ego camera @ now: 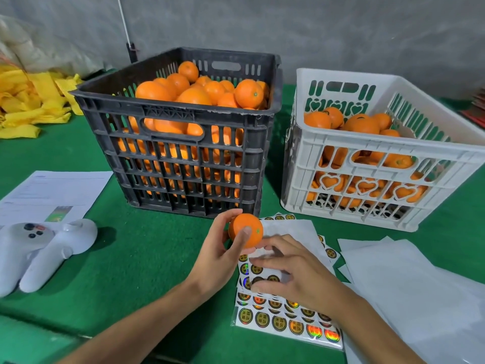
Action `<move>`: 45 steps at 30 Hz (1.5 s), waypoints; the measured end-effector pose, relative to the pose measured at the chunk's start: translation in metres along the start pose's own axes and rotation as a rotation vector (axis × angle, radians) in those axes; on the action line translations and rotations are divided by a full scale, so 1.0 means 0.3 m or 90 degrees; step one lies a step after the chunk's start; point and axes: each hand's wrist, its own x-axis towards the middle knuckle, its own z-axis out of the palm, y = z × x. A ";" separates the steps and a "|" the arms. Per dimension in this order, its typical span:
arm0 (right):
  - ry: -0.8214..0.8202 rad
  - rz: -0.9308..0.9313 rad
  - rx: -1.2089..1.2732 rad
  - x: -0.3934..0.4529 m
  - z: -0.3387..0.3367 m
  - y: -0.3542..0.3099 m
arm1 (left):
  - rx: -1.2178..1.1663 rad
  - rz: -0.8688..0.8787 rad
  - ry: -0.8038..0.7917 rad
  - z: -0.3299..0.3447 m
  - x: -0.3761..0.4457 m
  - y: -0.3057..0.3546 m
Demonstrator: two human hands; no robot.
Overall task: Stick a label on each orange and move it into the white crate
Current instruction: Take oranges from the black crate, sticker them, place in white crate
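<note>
My left hand (219, 254) grips an orange (249, 228) just above the green table, in front of the black crate (168, 153), which is heaped with oranges. My right hand (291, 269) rests with its fingers spread on the sheets of round gold labels (283, 321), fingertips touching a sheet; whether it pinches a label is hidden. The white crate (349, 153) stands at the right, partly filled with oranges. I see no label on the held orange.
Blank white backing sheets (409, 285) lie at the right front. Two white game controllers (39, 248) and a printed paper (52, 193) lie at the left. Yellow cloth (31, 101) is piled at the far left. A grey wall stands behind the crates.
</note>
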 end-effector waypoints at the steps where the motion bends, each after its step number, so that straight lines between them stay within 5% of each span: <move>1: 0.001 0.000 -0.006 0.000 0.000 -0.002 | 0.000 0.000 0.001 -0.001 0.000 0.000; 10: 0.099 0.067 0.145 0.009 0.029 -0.014 | -0.006 0.004 0.002 0.003 0.002 -0.004; 22: 0.079 0.184 0.438 0.039 -0.014 -0.030 | 0.003 0.005 -0.010 0.003 0.003 0.005; 26: 0.168 0.260 0.509 0.048 -0.002 -0.023 | -0.017 -0.008 -0.017 0.002 0.006 0.006; 30: 0.346 0.302 0.749 0.052 0.017 -0.002 | -0.029 -0.016 -0.014 0.001 0.005 0.008; 36: 0.535 0.185 0.322 0.070 0.034 -0.050 | 0.004 0.039 -0.020 0.040 -0.013 0.039; 41: 0.460 0.119 0.326 0.028 -0.016 -0.101 | -0.007 0.103 -0.014 0.038 0.001 0.113; 45: 0.379 0.108 0.153 0.020 -0.073 -0.158 | -0.036 0.130 -0.015 0.055 0.039 0.242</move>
